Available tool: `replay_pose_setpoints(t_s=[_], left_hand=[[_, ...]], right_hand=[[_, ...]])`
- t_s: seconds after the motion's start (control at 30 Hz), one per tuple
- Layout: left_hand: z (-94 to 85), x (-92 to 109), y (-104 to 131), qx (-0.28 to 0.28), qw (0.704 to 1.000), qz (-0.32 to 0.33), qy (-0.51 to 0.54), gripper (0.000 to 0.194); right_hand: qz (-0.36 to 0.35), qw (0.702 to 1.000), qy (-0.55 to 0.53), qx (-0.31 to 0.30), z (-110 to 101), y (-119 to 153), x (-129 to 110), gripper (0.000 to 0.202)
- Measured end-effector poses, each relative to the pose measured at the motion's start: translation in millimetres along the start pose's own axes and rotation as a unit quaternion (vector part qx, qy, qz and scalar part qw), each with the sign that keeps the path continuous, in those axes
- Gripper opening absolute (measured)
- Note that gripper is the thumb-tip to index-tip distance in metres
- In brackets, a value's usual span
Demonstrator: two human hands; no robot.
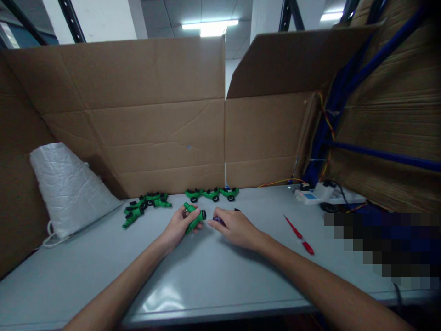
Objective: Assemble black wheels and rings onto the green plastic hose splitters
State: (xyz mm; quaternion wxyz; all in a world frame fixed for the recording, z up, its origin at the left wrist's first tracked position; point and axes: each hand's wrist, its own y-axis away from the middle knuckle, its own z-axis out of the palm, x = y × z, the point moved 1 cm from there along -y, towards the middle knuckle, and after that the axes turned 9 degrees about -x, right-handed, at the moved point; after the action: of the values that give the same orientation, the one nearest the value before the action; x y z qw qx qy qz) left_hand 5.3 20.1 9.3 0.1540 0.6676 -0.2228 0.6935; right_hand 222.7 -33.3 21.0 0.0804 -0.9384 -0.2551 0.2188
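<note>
The left grip (pixel 177 226) curls snugly round a green, black-ended toy piece (pixel 192 225); the right grip (pixel 236 226) pinches a small purplish-dark part (pixel 218 221).

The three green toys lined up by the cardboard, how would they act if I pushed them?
The toys may roll: each shows a black wheel underneath. They look small and plastic-like, so probably light. The table has a glossy sheen, so they might also slide.

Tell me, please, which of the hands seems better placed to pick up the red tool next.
Probably the right hand: it is nearer the red tool, though gripping a small dark piece. The left hand, farther off, holds a green toy part.
</note>
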Motion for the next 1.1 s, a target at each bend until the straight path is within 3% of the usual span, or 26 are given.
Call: replay_pose_setpoints(t_s=[0.2, 0.33, 0.43, 0.5, 0.67, 0.97, 1.1], left_hand=[[-2.7, 0.2, -0.4, 0.030, 0.999, 0.005, -0.025, 0.054], [-6.5, 0.4, -0.4, 0.045, 0.997, 0.008, -0.061, 0.053], [-5.9, 3.3, 0.5, 0.041, 0.994, 0.015, -0.095, 0.049], [-4.0, 6.3, 1.4, 0.035, 0.994, 0.020, -0.105, 0.048], [-2.8, 8.6, 2.6, 0.035, 0.992, 0.020, -0.116, 0.046], [-14.6, -6.5, -3.8, 0.063, 0.981, 0.061, -0.175, 0.041], [-15.7, -3.3, -0.9, 0.085, 0.980, 0.053, -0.173, 0.043]], right_hand=[[0.051, 0.993, 0.104, -0.009, -5.3, -3.4, 13.1, 0.029], [0.181, 0.968, 0.172, 0.003, -24.0, -2.2, 43.9, 0.032], [0.281, 0.939, 0.194, -0.040, -33.0, 0.9, 70.0, 0.037], [0.305, 0.931, 0.194, -0.056, -34.4, 2.4, 83.2, 0.040], [0.328, 0.922, 0.188, -0.079, -30.5, 2.1, 98.5, 0.040], [0.327, 0.925, 0.177, -0.081, -25.4, 1.6, 101.1, 0.046], [0.317, 0.931, 0.161, -0.088, -39.2, 1.1, 103.2, 0.050]])
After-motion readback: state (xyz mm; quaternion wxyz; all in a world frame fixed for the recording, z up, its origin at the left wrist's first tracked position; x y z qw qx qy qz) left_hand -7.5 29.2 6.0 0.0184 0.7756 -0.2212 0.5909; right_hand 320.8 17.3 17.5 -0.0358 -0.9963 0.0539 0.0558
